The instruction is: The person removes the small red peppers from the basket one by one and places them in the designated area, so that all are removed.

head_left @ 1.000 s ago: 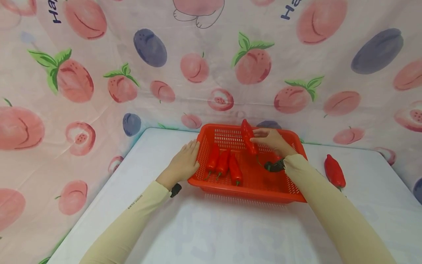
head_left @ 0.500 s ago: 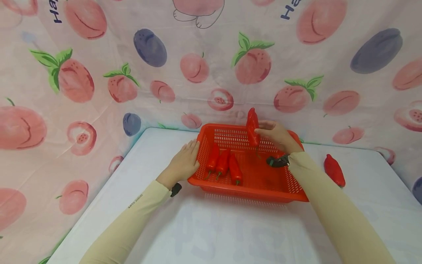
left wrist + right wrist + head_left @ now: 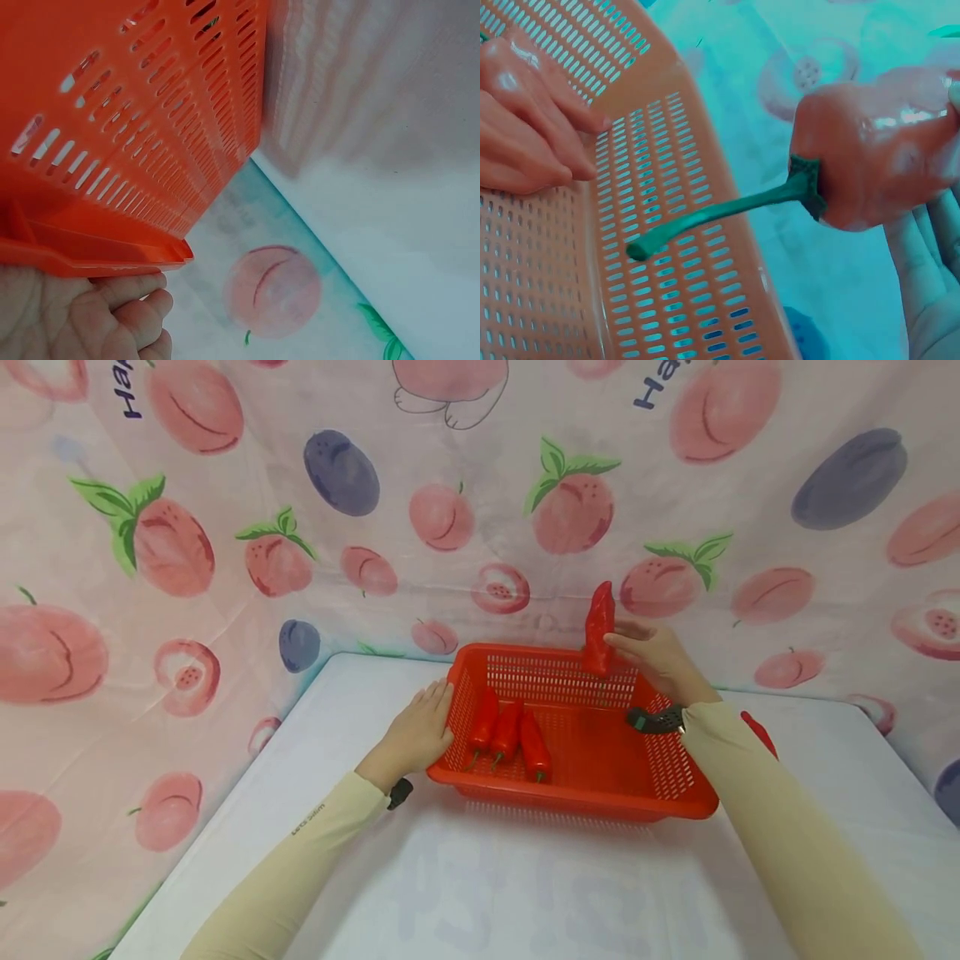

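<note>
My right hand holds a red pepper by thumb and fingers, raised over the back of the red plastic basket. In the right wrist view the pepper's green stem points away from the hand, toward the basket's slotted wall. My left hand lies with extended fingers along the basket's left rim. From the left wrist, the fingers show just under that rim. Inside, on the left, three red peppers lie side by side, stems toward me.
Another red pepper lies on the white table right of the basket, mostly hidden by my right sleeve. A fruit-print cloth hangs behind and to the left of the table.
My right hand has lifted the pepper up and to the right, from inside the basket to above its back rim. The left hand and the basket have stayed put.
</note>
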